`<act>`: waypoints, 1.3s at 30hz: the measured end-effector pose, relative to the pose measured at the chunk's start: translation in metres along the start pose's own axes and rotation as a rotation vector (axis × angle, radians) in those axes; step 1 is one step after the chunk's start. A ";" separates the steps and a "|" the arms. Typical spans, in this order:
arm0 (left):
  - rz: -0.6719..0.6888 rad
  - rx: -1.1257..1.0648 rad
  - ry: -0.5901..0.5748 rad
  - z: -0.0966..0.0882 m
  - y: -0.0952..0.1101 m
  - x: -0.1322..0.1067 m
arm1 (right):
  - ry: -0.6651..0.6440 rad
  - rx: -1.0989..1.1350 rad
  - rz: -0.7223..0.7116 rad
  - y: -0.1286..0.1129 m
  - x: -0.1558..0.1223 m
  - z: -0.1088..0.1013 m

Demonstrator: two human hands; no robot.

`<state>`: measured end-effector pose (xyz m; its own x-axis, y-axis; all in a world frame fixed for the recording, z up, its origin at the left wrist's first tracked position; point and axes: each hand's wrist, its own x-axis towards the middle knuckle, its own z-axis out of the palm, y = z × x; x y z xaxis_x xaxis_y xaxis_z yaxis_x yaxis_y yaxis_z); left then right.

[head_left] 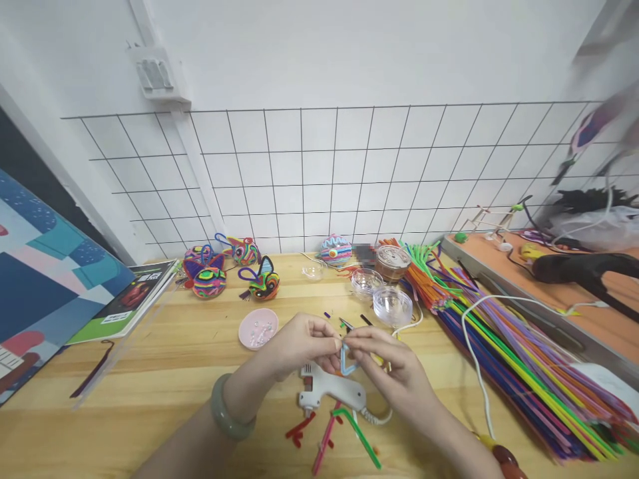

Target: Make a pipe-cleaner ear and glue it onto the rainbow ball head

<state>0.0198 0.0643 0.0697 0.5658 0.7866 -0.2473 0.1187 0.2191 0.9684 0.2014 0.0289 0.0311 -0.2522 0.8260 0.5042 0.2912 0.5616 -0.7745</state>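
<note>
Between my two hands is a light blue pipe cleaner (348, 366), bent into a small angular loop. My left hand (312, 346) pinches it from the left with thumb and forefinger. From the right, the fingertips of my right hand (387, 359) close on its upper end. Just beneath my hands a white hot glue gun (337, 392) lies on its side on the wooden table (174, 386). Nearer to me are a green pipe cleaner (362, 439), a pink one (325, 442) and short red pieces (299, 429).
A pink dish (258, 328) of small beads sits left of my hands. Behind are clear plastic containers (393, 306) and finished colourful pipe-cleaner crafts (208, 276). Bundles of pipe cleaners (529, 372) and a white cord (466, 332) lie at right. Magazines (134, 299) lie at left.
</note>
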 end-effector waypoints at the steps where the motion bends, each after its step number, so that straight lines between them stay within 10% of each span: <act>1: 0.012 0.048 0.003 0.000 0.001 -0.001 | 0.019 0.057 0.088 -0.001 0.001 0.000; 7: 0.042 0.249 0.042 0.002 0.001 -0.003 | -0.029 0.367 0.356 -0.003 0.004 0.007; 39: -0.012 0.092 -0.056 -0.003 0.000 0.000 | -0.028 0.424 0.421 0.001 0.005 0.009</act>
<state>0.0172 0.0660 0.0701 0.6084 0.7501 -0.2595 0.1988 0.1725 0.9647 0.1922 0.0328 0.0297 -0.2206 0.9686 0.1149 -0.0208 0.1131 -0.9934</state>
